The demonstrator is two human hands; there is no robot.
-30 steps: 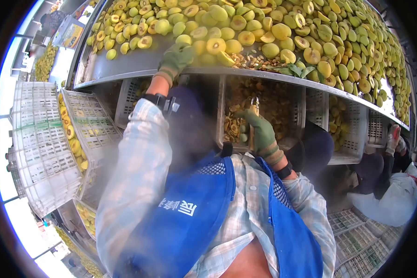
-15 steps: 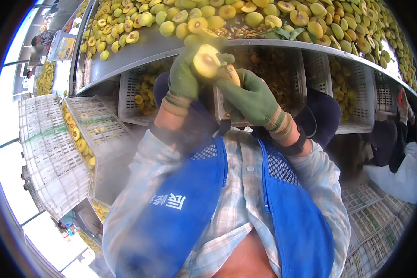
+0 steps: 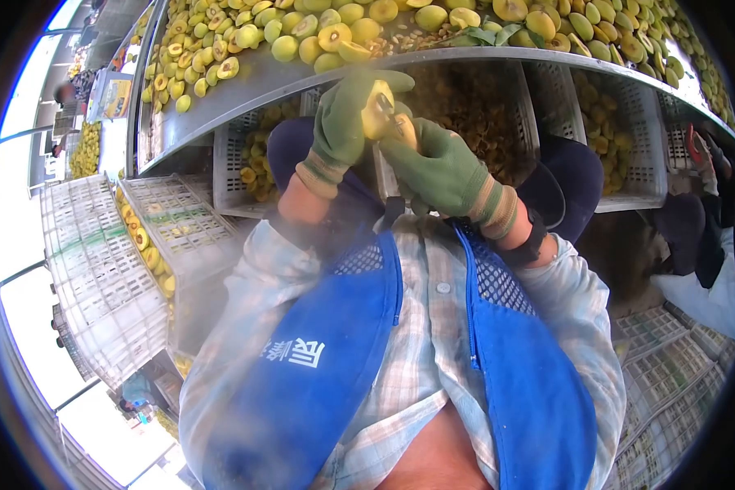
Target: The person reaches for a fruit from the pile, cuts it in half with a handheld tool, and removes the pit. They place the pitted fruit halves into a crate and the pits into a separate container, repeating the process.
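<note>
My left hand (image 3: 339, 122), in a green glove, grips a halved yellow fruit (image 3: 376, 114) with its cut face turned to the right. My right hand (image 3: 441, 167), also gloved in green, is closed around a small tool (image 3: 402, 129) with a tan handle-like part and a short dark tip. That tip touches the cut face of the fruit. Both hands are close together, above my knees and just below the metal table's edge (image 3: 245, 108). Fingers partly hide the tool's shape.
Many halved fruits (image 3: 335, 37) lie on the table. Beneath it are crates, one with brownish pieces (image 3: 474, 122) and another with yellow fruit (image 3: 604, 139). White crates (image 3: 98, 261) stand at left. Another person's hand (image 3: 702, 155) shows at far right.
My left hand has turned the fruit half, so its cut face is seen more edge-on. The tool's dark tip now sits against it. The whole view has shifted slightly.
</note>
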